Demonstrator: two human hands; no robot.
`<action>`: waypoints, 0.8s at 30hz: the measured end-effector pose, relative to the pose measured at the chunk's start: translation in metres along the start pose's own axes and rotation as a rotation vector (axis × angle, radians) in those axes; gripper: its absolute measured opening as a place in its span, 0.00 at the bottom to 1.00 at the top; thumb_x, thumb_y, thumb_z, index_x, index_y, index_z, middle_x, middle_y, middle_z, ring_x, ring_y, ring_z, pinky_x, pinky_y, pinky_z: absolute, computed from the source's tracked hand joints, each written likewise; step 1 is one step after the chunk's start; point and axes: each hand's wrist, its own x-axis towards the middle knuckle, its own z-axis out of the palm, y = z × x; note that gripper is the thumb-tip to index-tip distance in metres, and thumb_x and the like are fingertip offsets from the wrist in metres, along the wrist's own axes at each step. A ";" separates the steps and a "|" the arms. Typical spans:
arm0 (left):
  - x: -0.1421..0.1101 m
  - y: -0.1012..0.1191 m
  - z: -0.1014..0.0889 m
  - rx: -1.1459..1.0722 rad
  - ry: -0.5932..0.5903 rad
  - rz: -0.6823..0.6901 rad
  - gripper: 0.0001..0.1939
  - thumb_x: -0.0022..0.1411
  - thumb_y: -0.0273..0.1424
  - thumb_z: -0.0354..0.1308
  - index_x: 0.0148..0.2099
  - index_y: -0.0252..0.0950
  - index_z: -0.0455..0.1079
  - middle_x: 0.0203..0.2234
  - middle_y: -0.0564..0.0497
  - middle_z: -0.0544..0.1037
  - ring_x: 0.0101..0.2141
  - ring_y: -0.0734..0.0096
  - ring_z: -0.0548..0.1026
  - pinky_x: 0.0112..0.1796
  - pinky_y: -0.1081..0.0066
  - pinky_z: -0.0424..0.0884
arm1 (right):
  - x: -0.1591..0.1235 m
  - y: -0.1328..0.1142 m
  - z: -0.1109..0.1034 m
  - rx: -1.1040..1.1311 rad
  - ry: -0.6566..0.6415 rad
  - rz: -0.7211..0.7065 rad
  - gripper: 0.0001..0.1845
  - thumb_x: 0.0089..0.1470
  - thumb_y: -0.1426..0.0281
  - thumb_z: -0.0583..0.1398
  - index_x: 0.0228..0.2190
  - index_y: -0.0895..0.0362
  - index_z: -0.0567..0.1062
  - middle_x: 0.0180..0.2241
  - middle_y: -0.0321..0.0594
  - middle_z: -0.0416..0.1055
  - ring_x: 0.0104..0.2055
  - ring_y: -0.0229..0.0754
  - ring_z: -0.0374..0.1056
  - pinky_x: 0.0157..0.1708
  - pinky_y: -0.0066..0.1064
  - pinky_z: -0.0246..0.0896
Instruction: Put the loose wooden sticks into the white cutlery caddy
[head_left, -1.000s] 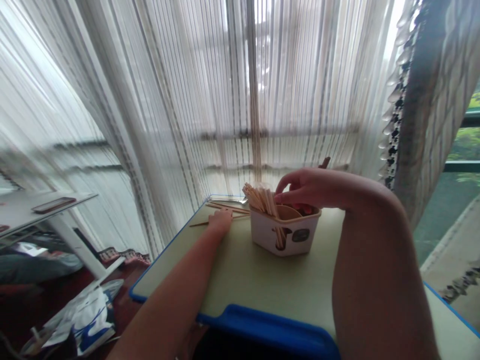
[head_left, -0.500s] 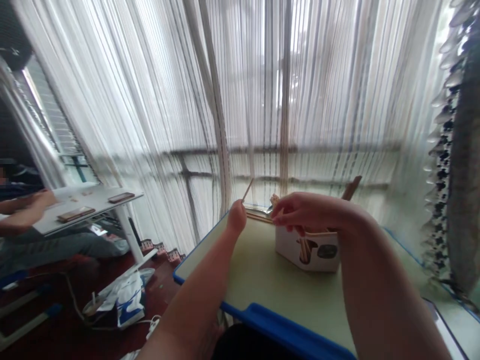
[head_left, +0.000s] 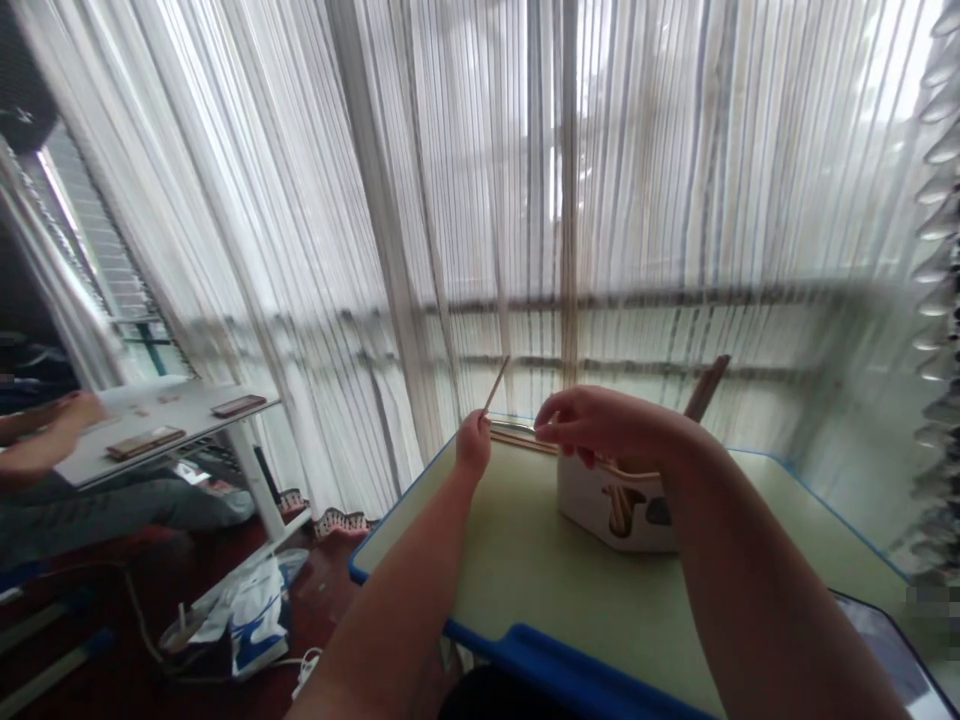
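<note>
My left hand [head_left: 472, 442] is closed round a thin wooden chopstick [head_left: 496, 385], whose free end slants up and to the right. Above the left rim of a white box [head_left: 589, 505] with brown sticks printed on its side, my right hand [head_left: 574, 420] bends down with its fingers pinched. What those fingers hold, if anything, is hidden. Long light sticks [head_left: 521, 440] lie at the table's far edge between my hands, beside a thin shiny strip. Flat brown sticks [head_left: 707, 388] rise behind my right wrist, their lower ends out of sight.
The pale green table [head_left: 517, 560] has a raised blue edge. A phone-like device [head_left: 889, 650] lies at its right. Sheer curtains [head_left: 480, 200] hang just behind. To the left, another person's hands [head_left: 79, 410] rest over a white table [head_left: 191, 405]; a plastic bag [head_left: 259, 610] lies on the floor.
The view has shifted slightly. My right hand's fingers have drawn in, and the light bundle seen by their tips is out of sight. My left hand still grips the chopstick.
</note>
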 end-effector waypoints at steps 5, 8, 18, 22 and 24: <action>-0.006 0.015 -0.002 -0.144 0.172 0.194 0.16 0.65 0.30 0.42 0.52 0.33 0.62 0.39 0.44 0.73 0.37 0.71 0.72 0.41 0.68 0.69 | 0.019 0.007 0.008 0.095 0.126 -0.003 0.13 0.52 0.62 0.57 0.33 0.60 0.73 0.21 0.37 0.70 0.17 0.33 0.65 0.14 0.21 0.55; -0.013 0.031 -0.009 -0.150 0.189 0.326 0.17 0.66 0.32 0.41 0.54 0.34 0.61 0.38 0.44 0.72 0.38 0.71 0.72 0.42 0.68 0.69 | 0.033 0.008 0.018 0.201 0.304 0.006 0.16 0.54 0.61 0.56 0.38 0.61 0.71 0.22 0.40 0.71 0.17 0.35 0.67 0.13 0.21 0.56; -0.024 0.042 -0.011 -0.091 0.218 0.441 0.13 0.66 0.32 0.45 0.48 0.34 0.66 0.39 0.44 0.73 0.42 0.69 0.71 0.44 0.67 0.67 | 0.047 0.004 0.029 0.427 0.750 -0.202 0.15 0.54 0.59 0.56 0.31 0.60 0.69 0.24 0.40 0.72 0.19 0.34 0.68 0.12 0.20 0.58; -0.022 0.024 -0.004 0.049 0.126 0.400 0.14 0.66 0.33 0.44 0.44 0.33 0.68 0.34 0.45 0.75 0.37 0.69 0.73 0.40 0.69 0.67 | 0.041 0.004 0.020 0.501 0.861 -0.269 0.16 0.50 0.58 0.58 0.29 0.60 0.70 0.22 0.39 0.72 0.19 0.34 0.68 0.12 0.20 0.58; -0.023 0.022 -0.005 0.123 0.064 0.385 0.15 0.66 0.33 0.43 0.42 0.33 0.69 0.31 0.46 0.76 0.33 0.70 0.73 0.37 0.71 0.67 | 0.040 0.005 0.018 0.493 0.844 -0.262 0.15 0.49 0.59 0.59 0.29 0.60 0.71 0.21 0.39 0.72 0.18 0.34 0.68 0.11 0.20 0.58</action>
